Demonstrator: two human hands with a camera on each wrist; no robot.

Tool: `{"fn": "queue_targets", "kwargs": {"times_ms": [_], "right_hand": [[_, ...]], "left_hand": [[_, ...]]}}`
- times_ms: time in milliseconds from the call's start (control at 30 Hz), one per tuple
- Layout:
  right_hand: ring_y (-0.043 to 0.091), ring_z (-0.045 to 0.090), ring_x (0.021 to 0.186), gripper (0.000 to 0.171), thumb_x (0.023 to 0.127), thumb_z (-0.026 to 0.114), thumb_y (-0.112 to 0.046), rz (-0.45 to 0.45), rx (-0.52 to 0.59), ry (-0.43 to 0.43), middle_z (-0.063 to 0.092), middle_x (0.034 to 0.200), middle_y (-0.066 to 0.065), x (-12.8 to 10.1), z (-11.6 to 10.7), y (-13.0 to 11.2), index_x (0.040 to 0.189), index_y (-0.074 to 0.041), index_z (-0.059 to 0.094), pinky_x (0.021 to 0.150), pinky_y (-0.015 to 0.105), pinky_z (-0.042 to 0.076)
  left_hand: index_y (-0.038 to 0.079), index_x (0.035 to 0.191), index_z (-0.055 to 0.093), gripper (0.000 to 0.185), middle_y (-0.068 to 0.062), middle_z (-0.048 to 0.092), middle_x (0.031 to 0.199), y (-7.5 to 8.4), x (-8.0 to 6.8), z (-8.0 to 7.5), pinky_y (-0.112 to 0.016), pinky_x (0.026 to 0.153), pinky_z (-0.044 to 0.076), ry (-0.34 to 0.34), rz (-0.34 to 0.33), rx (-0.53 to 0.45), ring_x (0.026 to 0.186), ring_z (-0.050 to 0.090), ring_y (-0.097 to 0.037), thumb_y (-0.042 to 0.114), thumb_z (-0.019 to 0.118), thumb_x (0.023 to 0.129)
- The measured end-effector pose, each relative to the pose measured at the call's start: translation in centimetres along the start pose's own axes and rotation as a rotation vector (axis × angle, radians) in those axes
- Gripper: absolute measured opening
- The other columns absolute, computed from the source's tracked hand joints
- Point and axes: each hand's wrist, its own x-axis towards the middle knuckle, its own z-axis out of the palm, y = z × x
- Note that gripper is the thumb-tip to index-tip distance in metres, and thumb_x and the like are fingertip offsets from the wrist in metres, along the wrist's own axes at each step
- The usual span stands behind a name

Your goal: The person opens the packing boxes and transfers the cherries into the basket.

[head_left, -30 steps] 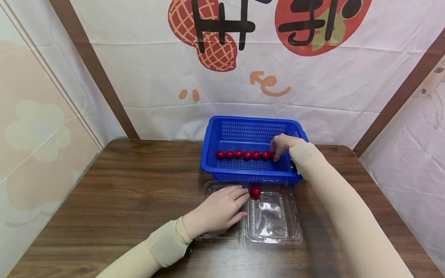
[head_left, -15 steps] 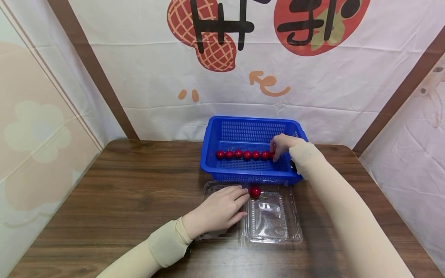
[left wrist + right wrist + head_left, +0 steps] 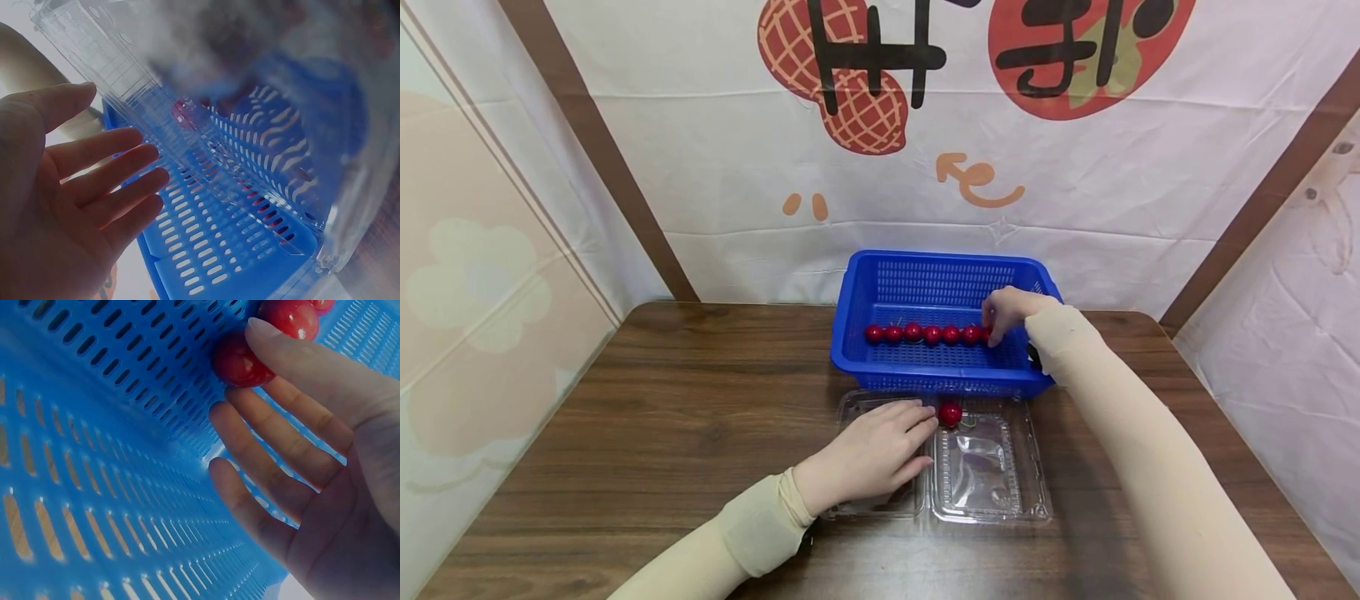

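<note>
The small glossy red cherries (image 3: 923, 334) lie in a single row across the floor of the blue perforated plastic basket (image 3: 940, 283) at the far side of the brown wooden table (image 3: 662, 400); from the head view I count six clear of my fingers, and a seventh at the row's right end is mostly hidden under my right hand (image 3: 1007, 312); the right wrist view shows what the head view cannot, my fingertips (image 3: 265, 331) resting against that end cherry (image 3: 240, 359) with the fingers nearly straight and spread, not closed round it, and a second cherry (image 3: 290, 315) just behind; one more red cherry (image 3: 951, 414) sits alone at the far edge of the clear plastic clamshell box (image 3: 992, 467), which lies open in two halves just in front of the basket; my left hand (image 3: 868, 454) lies flat on the left half, fingers straight and together, pressing it down; the left wrist view shows those fingers (image 3: 106, 187) against the transparent ribbed plastic, the blue basket blurred through it; so, one basket, one box, two hands well apart.
</note>
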Motion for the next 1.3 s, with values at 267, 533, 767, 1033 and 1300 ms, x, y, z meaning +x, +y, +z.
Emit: {"fn": "queue_targets", "kwargs": {"times_ms": [267, 533, 767, 1033, 1300], "right_hand": [[0.024, 0.062, 0.096, 0.034, 0.077, 0.079, -0.024, -0.037, -0.012, 0.014, 0.067, 0.106, 0.011, -0.2, -0.4, 0.1, 0.104, -0.007, 0.068, 0.084, 0.040, 0.054], [0.018, 0.063, 0.081, 0.027, 0.087, 0.067, -0.030, -0.064, -0.077, 0.074, 0.068, 0.098, 0.009, -0.8, -1.5, -0.2, 0.100, -0.007, 0.069, 0.076, 0.037, 0.053], [0.019, 0.062, 0.083, 0.025, 0.090, 0.064, -0.030, -0.074, -0.080, 0.103, 0.068, 0.097, 0.008, -1.6, -2.4, -0.8, 0.101, -0.009, 0.067, 0.075, 0.038, 0.053], [0.023, 0.064, 0.089, 0.019, 0.090, 0.064, -0.027, -0.170, -0.091, 0.201, 0.069, 0.096, 0.008, -3.9, -3.9, -1.8, 0.096, -0.009, 0.068, 0.082, 0.043, 0.053], [0.016, 0.064, 0.079, 0.014, 0.089, 0.065, -0.024, -0.278, -0.111, 0.291, 0.070, 0.085, 0.003, -6.2, -4.3, -2.4, 0.089, -0.010, 0.067, 0.076, 0.038, 0.054]], "left_hand": [[0.004, 0.120, 0.062, 0.042, -0.009, 0.062, 0.123, 0.0, 0.0, -0.1, -0.033, 0.108, 0.040, 0.001, 0.003, 0.001, 0.120, 0.056, -0.025, 0.035, 0.058, 0.091], [0.005, 0.121, 0.062, 0.043, -0.009, 0.062, 0.124, 0.0, 0.1, -0.1, -0.033, 0.109, 0.039, -0.008, 0.001, 0.006, 0.120, 0.055, -0.025, 0.035, 0.058, 0.091], [0.005, 0.121, 0.062, 0.043, -0.009, 0.062, 0.124, 0.1, 0.1, -0.1, -0.032, 0.109, 0.039, -0.007, 0.002, 0.009, 0.120, 0.055, -0.025, 0.035, 0.057, 0.092], [0.005, 0.121, 0.062, 0.043, -0.009, 0.062, 0.124, 0.2, 0.1, -0.1, -0.032, 0.109, 0.038, -0.012, 0.001, 0.011, 0.121, 0.055, -0.025, 0.036, 0.056, 0.092], [0.004, 0.121, 0.063, 0.042, -0.009, 0.062, 0.123, 0.2, 0.2, 0.0, -0.033, 0.109, 0.039, 0.002, 0.005, 0.002, 0.120, 0.056, -0.025, 0.035, 0.058, 0.091]]}}
